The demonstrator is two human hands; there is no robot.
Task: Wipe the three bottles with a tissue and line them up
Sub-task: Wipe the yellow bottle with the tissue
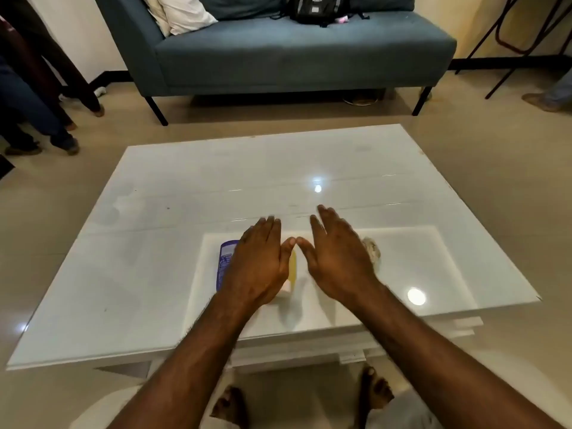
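Note:
Both my hands hover flat, palms down, over the near middle of the white glossy table (173, 193). My left hand (258, 261) covers most of a purple bottle (226, 258) lying on its side. A yellow bottle (292, 266) with a pale cap shows in the gap between my hands. My right hand (337, 258) is spread open, fingers apart, holding nothing. A crumpled tissue (373, 247) peeks out just right of it. A third bottle is not visible; it may be hidden under my hands.
A blue-grey sofa (294, 57) with a black bag and pillows stands beyond the table. Legs of other people are at far left and far right. My bare feet (374, 391) are under the table's near edge.

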